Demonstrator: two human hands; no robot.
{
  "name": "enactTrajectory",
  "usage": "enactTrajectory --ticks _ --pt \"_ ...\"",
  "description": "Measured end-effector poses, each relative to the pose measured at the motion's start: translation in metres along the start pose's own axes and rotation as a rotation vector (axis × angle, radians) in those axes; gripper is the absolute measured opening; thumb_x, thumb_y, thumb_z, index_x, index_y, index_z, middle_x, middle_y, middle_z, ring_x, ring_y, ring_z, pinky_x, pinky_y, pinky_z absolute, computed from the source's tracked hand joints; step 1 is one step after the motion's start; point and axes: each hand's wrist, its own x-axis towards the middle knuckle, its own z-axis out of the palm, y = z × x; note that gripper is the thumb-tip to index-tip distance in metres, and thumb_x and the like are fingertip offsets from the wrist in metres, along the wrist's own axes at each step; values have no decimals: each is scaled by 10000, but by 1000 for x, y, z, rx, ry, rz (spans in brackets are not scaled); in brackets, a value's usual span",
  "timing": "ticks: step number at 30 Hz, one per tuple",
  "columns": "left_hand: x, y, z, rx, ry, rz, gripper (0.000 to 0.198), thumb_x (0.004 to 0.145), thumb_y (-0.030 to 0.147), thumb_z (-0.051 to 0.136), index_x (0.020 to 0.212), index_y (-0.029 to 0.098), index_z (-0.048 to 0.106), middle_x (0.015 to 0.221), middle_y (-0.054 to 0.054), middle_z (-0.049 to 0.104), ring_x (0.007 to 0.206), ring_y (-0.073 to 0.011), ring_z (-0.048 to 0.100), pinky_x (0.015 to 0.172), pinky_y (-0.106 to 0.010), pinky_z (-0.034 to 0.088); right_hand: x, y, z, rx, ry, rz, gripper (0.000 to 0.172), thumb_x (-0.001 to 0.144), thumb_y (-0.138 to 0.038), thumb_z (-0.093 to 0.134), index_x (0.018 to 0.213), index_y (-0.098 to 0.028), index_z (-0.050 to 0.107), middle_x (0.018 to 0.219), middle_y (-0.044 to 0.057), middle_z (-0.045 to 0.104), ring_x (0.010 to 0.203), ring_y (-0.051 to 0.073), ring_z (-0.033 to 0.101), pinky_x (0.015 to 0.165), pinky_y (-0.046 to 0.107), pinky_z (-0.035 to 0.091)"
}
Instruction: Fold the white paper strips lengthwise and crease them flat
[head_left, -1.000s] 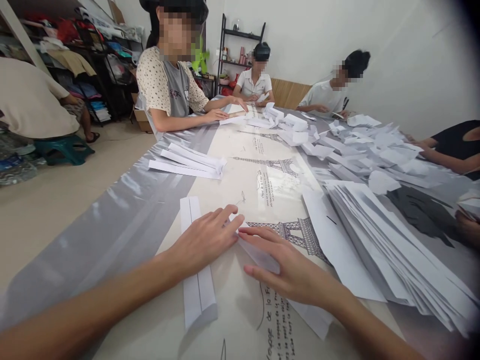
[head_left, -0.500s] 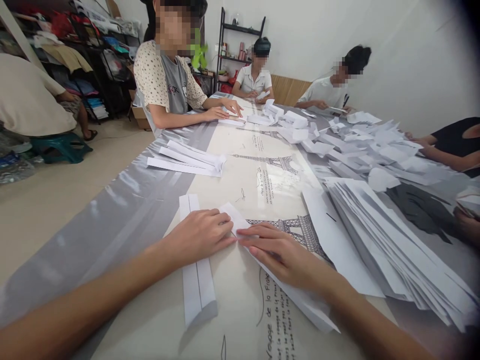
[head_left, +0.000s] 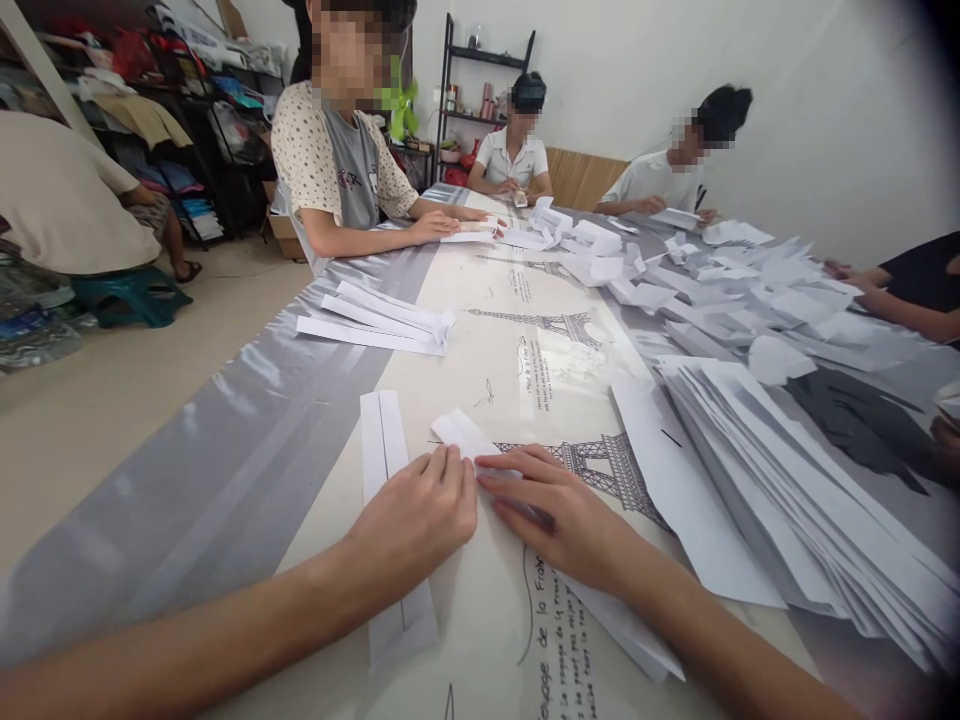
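A white paper strip (head_left: 465,432) lies slantwise on the patterned tablecloth, running under both of my hands, with its lower end showing past my right wrist. My left hand (head_left: 424,500) has its fingers curled together at the strip's left edge. Opposite it, my right hand (head_left: 551,500) rests on the strip with fingers stretched and a little apart, the fingertips close to my left hand. A second, folded white strip (head_left: 386,430) with a dark line along it lies partly beneath my left hand and wrist.
Several narrow strips (head_left: 375,320) lie ahead on the left. At right are a fanned stack of white sheets (head_left: 780,490), a dark cloth (head_left: 855,420) and a heap of folded papers (head_left: 750,280). Several people sit around the table (head_left: 187,470); a green stool (head_left: 131,295) stands left.
My left hand has curled its fingers in and shifted slightly back and to the right, exposing more of the slanted strip's upper end. My right hand stays nearly in place.
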Motion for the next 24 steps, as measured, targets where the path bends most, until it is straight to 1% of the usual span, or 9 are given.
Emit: enactTrajectory --ticks 3,7,9,12,14,17,20,22,24 --pt "0 -1 2 -22 30 -19 362 811 -61 499 1129 17 653 1100 -219 738 1018 -288 715 833 -357 599 -2 0 1 11 -1 31 352 984 -159 521 1270 -284 685 1360 67 640 1221 270 578 1040 529 501" --pt "1 -6 2 -66 -6 -17 278 843 -69 468 1005 55 657 991 -170 731 937 -270 708 768 -357 604 -5 -5 0 44 -66 83 382 962 -157 542 1303 -285 660 1427 62 581 1300 275 515 1075 528 479" --pt "2 -7 2 -94 -6 -19 265 881 -61 434 962 81 643 940 -138 709 878 -247 695 719 -341 597 -6 -7 1 61 -59 102 386 951 -153 547 1301 -273 659 1431 63 573 1304 278 504 1085 531 470" --pt "2 -8 3 -120 35 -41 271 933 -36 390 944 94 627 921 -120 682 831 -224 677 672 -320 582 -6 -8 5 89 -28 110 394 942 -141 543 1290 -279 667 1414 57 582 1293 273 506 1079 525 474" --pt "2 -10 4 -130 37 -45 253 959 -4 396 942 96 628 940 -126 679 856 -231 675 679 -326 578 -5 -7 7 99 -10 107 378 942 -144 545 1266 -280 684 1404 53 596 1287 269 515 1074 521 476" --pt "3 -18 7 -145 7 6 223 993 64 430 939 99 643 978 -139 684 945 -257 672 751 -359 580 0 -6 8 95 5 102 339 963 -189 551 1263 -270 686 1409 59 610 1327 277 504 1103 543 438" --pt "4 -29 12 -208 5 25 268 1039 147 418 939 105 664 992 -140 690 970 -258 671 784 -372 578 3 -6 3 106 -44 104 357 1003 -279 545 1349 -260 630 1468 65 573 1389 276 470 1148 556 391" --pt "5 -36 15 -251 23 3 310 1058 201 412 932 107 679 989 -140 690 958 -256 674 768 -370 578 3 -5 -1 116 -70 110 397 1017 -307 534 1409 -262 579 1501 63 542 1404 266 466 1156 549 395" --pt "6 -41 18 -274 37 -11 328 1062 234 423 922 109 693 992 -141 689 962 -254 672 766 -365 575 0 -4 -4 125 -68 105 415 1016 -304 539 1430 -272 557 1506 62 536 1401 260 478 1151 542 416"
